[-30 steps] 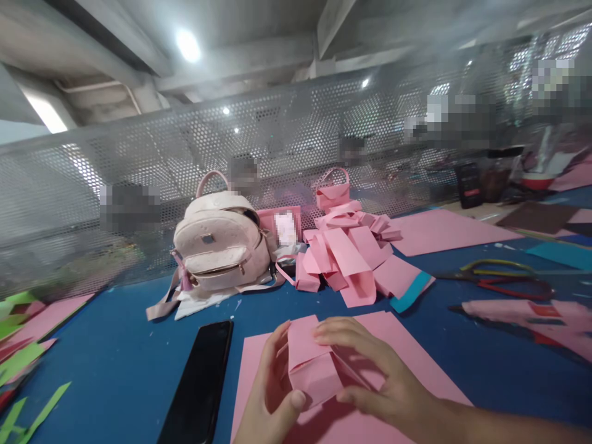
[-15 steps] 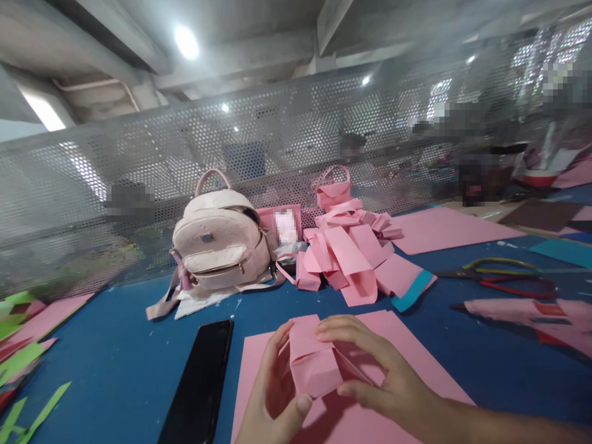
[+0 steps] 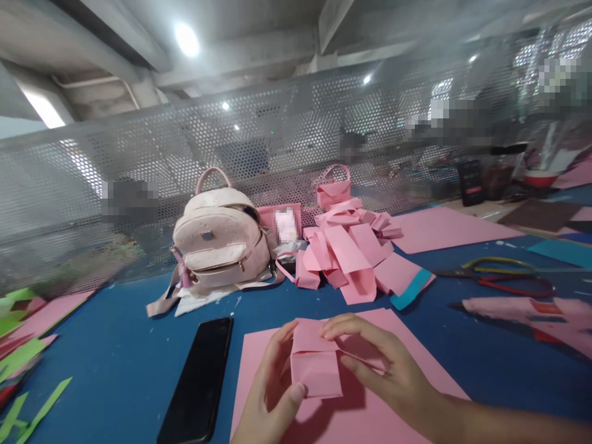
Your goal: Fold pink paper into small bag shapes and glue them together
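Note:
Between my hands is a folded pink paper box [image 3: 316, 373], held just above a flat pink paper sheet [image 3: 370, 419]. My left hand [image 3: 277, 382] grips its left side, thumb at the lower front corner and fingers behind the side. At the top and right side, my right hand [image 3: 383, 364] pinches the box, with its index finger on the upper face and its thumb at the right edge. A pink flap reaches out under the right fingers. The inside and back of the box are hidden.
Left of the sheet lies a black phone [image 3: 197, 382]. Behind stand a pale backpack [image 3: 222, 240] and a pile of pink paper pieces [image 3: 346, 246]. Scissors [image 3: 499, 274] and a pink glue gun [image 3: 522, 308] lie right. A perforated metal screen [image 3: 287, 148] closes the back; green strips [image 3: 46, 407] lie left.
The paper box has tipped and turned slightly, so its front face now looks squarer to me. My right thumb has shifted up along its right edge. Both hands keep hold.

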